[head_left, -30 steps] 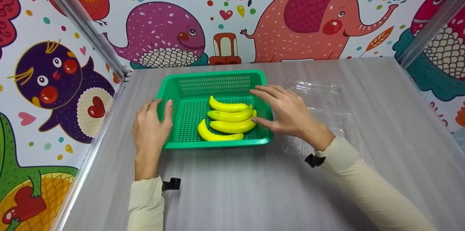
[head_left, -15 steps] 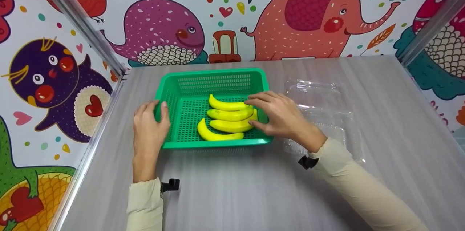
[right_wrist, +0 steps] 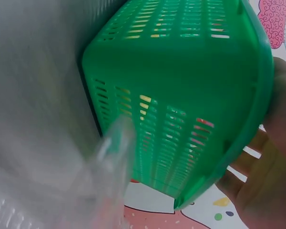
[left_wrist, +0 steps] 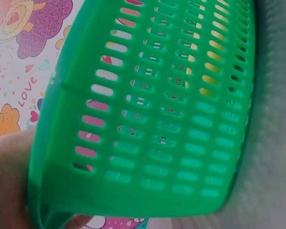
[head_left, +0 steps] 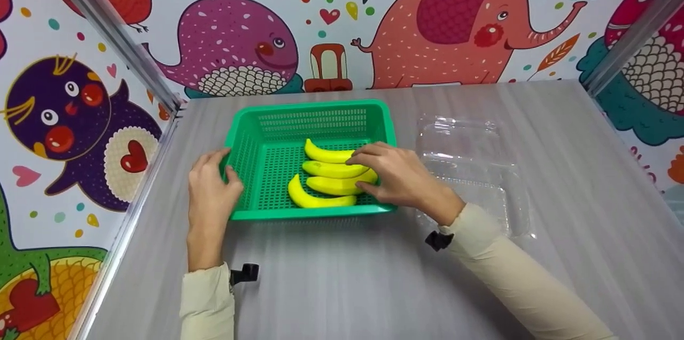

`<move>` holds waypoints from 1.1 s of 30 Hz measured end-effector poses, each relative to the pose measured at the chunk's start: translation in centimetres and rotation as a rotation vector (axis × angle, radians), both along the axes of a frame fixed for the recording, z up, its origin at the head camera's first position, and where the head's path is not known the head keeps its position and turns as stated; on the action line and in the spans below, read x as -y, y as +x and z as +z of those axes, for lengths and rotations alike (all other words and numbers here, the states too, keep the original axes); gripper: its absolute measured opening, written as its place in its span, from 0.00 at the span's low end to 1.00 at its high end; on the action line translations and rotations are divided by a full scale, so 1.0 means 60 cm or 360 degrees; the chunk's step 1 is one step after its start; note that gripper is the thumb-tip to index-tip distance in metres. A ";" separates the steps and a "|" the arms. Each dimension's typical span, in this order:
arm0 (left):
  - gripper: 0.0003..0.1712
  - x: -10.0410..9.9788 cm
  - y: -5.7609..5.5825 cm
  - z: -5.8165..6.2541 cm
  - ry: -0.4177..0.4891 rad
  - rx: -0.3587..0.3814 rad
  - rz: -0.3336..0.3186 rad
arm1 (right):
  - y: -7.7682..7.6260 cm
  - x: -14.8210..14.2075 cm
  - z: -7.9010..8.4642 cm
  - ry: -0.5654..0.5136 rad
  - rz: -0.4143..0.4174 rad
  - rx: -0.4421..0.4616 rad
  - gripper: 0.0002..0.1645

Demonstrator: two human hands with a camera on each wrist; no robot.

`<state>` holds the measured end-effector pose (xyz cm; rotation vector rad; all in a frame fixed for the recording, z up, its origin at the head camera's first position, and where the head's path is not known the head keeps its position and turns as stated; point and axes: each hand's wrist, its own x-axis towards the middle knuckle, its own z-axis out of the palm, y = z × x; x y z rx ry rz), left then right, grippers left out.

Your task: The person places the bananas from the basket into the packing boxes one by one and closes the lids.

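Note:
A green plastic basket [head_left: 312, 213] stands on the table with several yellow bananas [head_left: 332, 170] lying side by side in its right half. My left hand [head_left: 208, 185] holds the basket's left rim, fingers at the outer side and thumb at the rim's inner edge; in the left wrist view the basket wall [left_wrist: 148, 191] covers much of that hand. My right hand [head_left: 398, 174] reaches over the basket's right rim, fingers and thumb apart above the stem ends of the bananas, hiding part of them. In the right wrist view its fingers [right_wrist: 245, 164] show spread beyond the rim.
A clear plastic clamshell box [head_left: 470, 169] lies open on the grey table [head_left: 320, 276], right of the basket and partly behind my right arm. Cartoon-printed panels [head_left: 438, 19] close off the back and sides.
My right hand has moved left and slightly down, from the basket's right rim to over the bananas. My left thumb has drawn back toward the left rim. The basket has stayed in place.

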<state>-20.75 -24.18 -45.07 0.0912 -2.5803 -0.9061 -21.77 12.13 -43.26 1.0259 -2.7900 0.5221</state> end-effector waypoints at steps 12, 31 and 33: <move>0.24 -0.003 -0.002 -0.001 -0.0024 0.0010 0.0021 | -0.006 0.033 -0.004 0.0043 0.0054 0.0234 0.21; 0.24 -0.004 0.001 -0.004 -0.0032 -0.0019 0.0039 | -0.018 0.052 -0.014 0.0222 0.0065 0.0339 0.22; 0.24 -0.004 0.001 -0.003 -0.0033 -0.0030 0.0030 | -0.019 0.054 -0.013 0.0264 0.0054 0.0336 0.22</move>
